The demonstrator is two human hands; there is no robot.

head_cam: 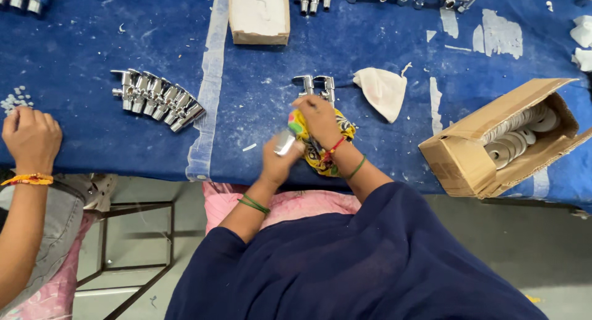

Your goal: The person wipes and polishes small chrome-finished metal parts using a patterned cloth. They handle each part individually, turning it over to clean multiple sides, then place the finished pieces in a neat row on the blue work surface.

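Note:
My left hand (279, 162) grips a small shiny chrome fitting (285, 142) near the front edge of the blue-covered table (92, 42). My right hand (317, 119) presses a yellow patterned cloth (320, 153) against that fitting, fingers curled over the cloth. Just beyond my hands, two chrome taps (316, 85) lie side by side. Green bangles ring both my wrists, and a red thread ties round the right one.
A row of several chrome taps (157, 99) lies to the left. An open cardboard box (459, 159) of round metal discs sits at the right, a white cloth pouch (383, 91) beside it. Another person's fist (31, 138) rests at far left. A small box (259, 14) stands at the back.

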